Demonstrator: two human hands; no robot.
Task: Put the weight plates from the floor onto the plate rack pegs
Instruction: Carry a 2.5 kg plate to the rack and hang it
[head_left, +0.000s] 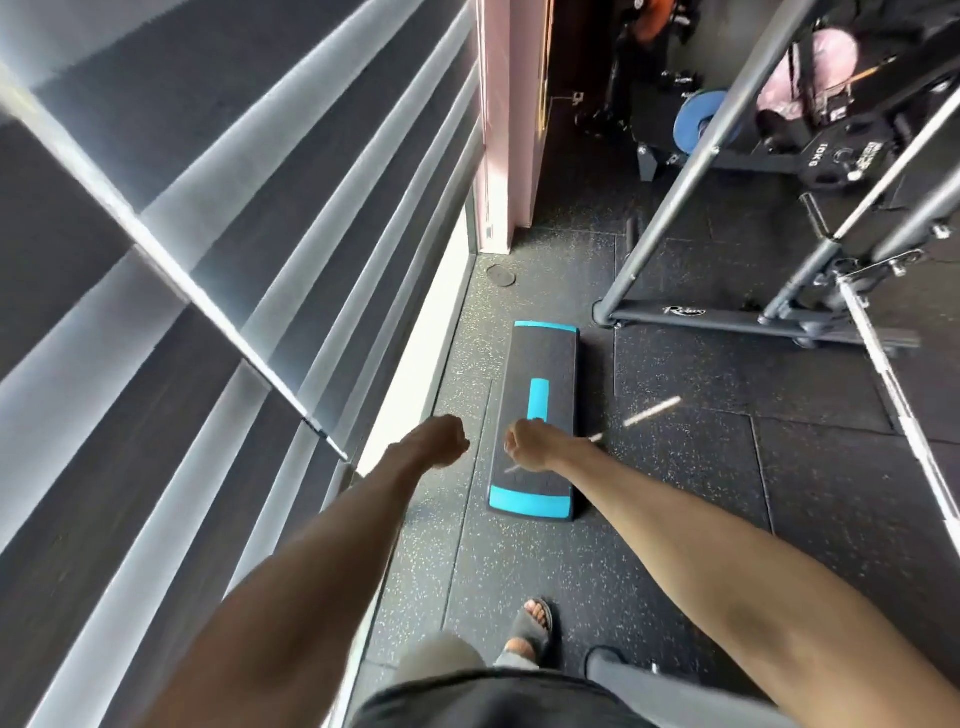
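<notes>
Both arms reach forward and down, side by side. The left grip (441, 441) is closed into a fist, fingers curled under, with nothing visible in it. The right grip (524, 448) is curled the same way, just beside the left and not touching it. A thin pale streak (652, 411) runs slantwise from the floor on its right, behind the forearm, and shows again at the knuckles. I cannot tell whether the right grip holds it or whether it is only a glint.

Below and just ahead of the right grip a black step board (545, 353) with teal ends lies flat on the speckled rubber floor (675, 493). Slatted blinds (208, 197) fill the side left of the left grip. Nearer the body than both grips, a foot in a grey sandal (535, 629) stands on the floor.

The weight plates are well apart from both grips, far ahead and to the right. A black plate (823, 161) marked 10KG sits upright on the dark rack (753, 163), and a blue plate (683, 117) stands upright beyond it, partly behind a slanting bar of a grey frame (667, 208). Ahead of the left grip, near the wall, a small dark round disc (501, 275) lies flat on the floor; what it is I cannot tell.
</notes>
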